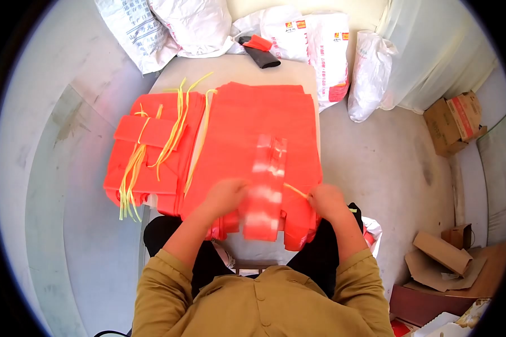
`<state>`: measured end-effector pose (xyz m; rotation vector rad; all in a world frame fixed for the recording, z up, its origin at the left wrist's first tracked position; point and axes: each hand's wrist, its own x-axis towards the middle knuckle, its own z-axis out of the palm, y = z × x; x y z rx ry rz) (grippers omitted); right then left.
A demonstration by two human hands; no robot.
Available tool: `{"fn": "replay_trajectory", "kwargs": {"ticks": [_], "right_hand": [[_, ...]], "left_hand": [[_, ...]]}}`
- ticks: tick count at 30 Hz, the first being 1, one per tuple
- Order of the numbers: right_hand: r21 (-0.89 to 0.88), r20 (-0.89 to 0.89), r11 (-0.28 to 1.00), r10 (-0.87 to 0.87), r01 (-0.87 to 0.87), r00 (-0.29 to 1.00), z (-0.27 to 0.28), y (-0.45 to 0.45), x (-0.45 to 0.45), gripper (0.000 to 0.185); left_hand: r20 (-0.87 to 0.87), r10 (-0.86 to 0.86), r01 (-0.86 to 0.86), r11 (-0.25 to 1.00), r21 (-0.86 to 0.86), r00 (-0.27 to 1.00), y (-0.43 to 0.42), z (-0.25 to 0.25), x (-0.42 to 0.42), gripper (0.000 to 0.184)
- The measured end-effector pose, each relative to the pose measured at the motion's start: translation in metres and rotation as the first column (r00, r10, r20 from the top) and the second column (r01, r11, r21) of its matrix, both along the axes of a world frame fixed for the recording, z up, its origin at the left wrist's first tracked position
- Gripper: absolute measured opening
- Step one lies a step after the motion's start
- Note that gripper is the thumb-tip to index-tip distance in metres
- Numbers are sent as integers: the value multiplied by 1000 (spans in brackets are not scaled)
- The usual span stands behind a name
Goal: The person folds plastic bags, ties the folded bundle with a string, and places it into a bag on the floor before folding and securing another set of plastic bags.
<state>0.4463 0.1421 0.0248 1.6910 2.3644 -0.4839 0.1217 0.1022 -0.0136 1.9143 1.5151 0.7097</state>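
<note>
Two bare hands low over the counter (208, 66), with a shiny red bundle (270, 185) in between. Long and thin, that bundle, on top of the big red pile (258, 112), with its low end at the front edge, near the lap. Right hand (328, 201) just to the right of the bundle, grip closed tight, with the end of a yellow string (297, 191) pinched in it. String going from the fingers back to the bundle's right side. Left hand (226, 196) at the bundle's left side, blurry. Cannot tell how far open that grip is, or if anything is in it. To the left, a smaller red pile (146, 185), with loose yellow strips (132, 180) on top. More strips (198, 149) in between the two piles. At the far end of the counter, a black and red roll (261, 54), near big white sacks (194, 25). On the floor to the right, brown boxes (454, 123) farther off and an open brown box (441, 261) closer in.
</note>
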Motion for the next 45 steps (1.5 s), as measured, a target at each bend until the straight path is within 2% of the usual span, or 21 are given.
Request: {"fn": "replay_trajectory", "kwargs": {"ticks": [1,2,3,5,7,8,11,13,16,17,20,23,25,28,29,31,34,37,40,43,45], "right_hand": [[-105,-39,994,-15,11,999,26,-4,-7,13],[-208,-78,978,-36,19,996,40,-7,-10,15],[-206,-289,978,-46,-15,956,33,-7,-7,16],[-169,-665,982,-52,-82,745,4,-4,-2,17],[-262,-836,953,-144,-154,530,-2,4,-10,19],[-298,-892,933,-197,-201,407,-6,7,-15,20],[-428,-859,894,-357,-134,367,-41,21,-20,28],[-443,-880,879,-389,-176,272,-41,20,-25,30],[-435,-895,885,-405,-165,187,-33,23,-36,31],[-430,-898,891,-406,-144,168,-29,22,-39,30],[-445,-888,895,-436,-33,148,-19,26,-49,29],[-345,-932,938,-346,27,108,-22,32,-54,26],[-288,-934,955,-296,70,201,-12,28,-54,26],[-286,-899,956,-291,66,327,-14,26,-55,26],[-301,-881,952,-300,56,367,-19,24,-56,26],[-202,-917,979,-201,33,344,-38,22,-61,25],[-143,-926,990,-135,5,353,-30,15,-64,21],[-117,-919,993,-108,-2,379,-22,11,-64,16],[-39,-918,999,-34,-5,396,-28,12,-64,13],[102,-904,994,103,-26,415,-30,14,-64,14],[224,-870,974,207,-16,447,-30,14,-66,16]], "left_hand": [[135,77,-45,973,-226,988,0,16,3,24],[245,178,-54,895,-442,953,-1,46,6,25],[324,296,-27,773,-633,898,0,64,8,26],[333,236,32,772,-634,913,5,65,6,25],[374,168,92,804,-587,912,9,49,4,25],[409,131,124,833,-540,903,11,25,4,25],[374,41,148,875,-461,926,11,24,16,30],[302,-36,162,900,-405,953,11,22,22,31],[398,9,157,911,-382,917,12,20,35,32],[382,33,122,919,-374,923,14,21,40,30],[360,109,35,928,-372,926,17,27,57,26],[377,182,-24,921,-388,908,22,46,71,21],[368,203,-55,926,-374,907,24,48,76,18],[53,140,-134,986,-97,989,25,37,73,14],[80,127,-130,991,23,989,24,30,72,13],[132,94,-126,957,260,987,24,17,70,13],[511,130,-63,987,-146,849,28,8,67,16],[738,271,-44,949,-311,618,26,14,74,18],[758,347,-14,913,-408,553,26,17,74,20],[748,368,62,877,-477,552,27,17,68,20],[743,364,18,892,-451,562,27,19,70,20]]}}
